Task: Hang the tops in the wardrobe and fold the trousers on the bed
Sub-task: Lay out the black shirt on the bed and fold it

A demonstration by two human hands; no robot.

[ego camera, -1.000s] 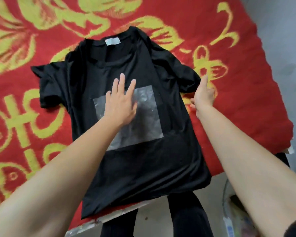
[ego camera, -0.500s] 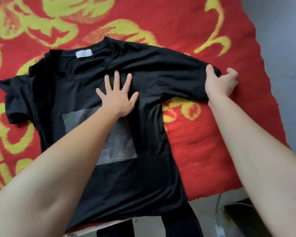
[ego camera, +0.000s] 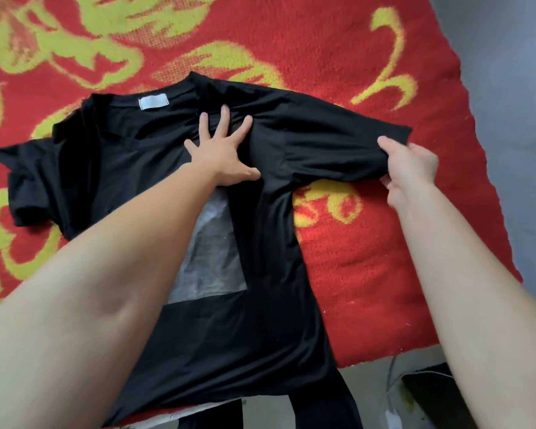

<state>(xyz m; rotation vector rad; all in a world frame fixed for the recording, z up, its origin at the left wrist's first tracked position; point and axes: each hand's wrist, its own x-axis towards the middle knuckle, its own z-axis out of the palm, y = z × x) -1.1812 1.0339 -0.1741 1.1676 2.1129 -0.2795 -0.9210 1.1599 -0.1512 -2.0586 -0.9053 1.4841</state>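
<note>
A black T-shirt (ego camera: 270,305) with a grey square print and a white neck label lies front-up on the red and yellow-green blanket (ego camera: 369,249) of the bed. My left hand (ego camera: 222,153) presses flat on its chest just below the collar, fingers spread. My right hand (ego camera: 410,171) pinches the end of the shirt's right-side sleeve, which is stretched out straight to the right. The other sleeve lies crumpled at the left.
The bed's front edge runs along the bottom, its right edge beside a grey floor (ego camera: 514,88). Dark trouser legs (ego camera: 319,410) of the person stand below the shirt hem. A dark object and cables (ego camera: 427,394) sit on the floor at bottom right.
My right hand has drawn the sleeve out to the right and now pinches its end. My left hand slid up the shirt from the print to just below the collar.
</note>
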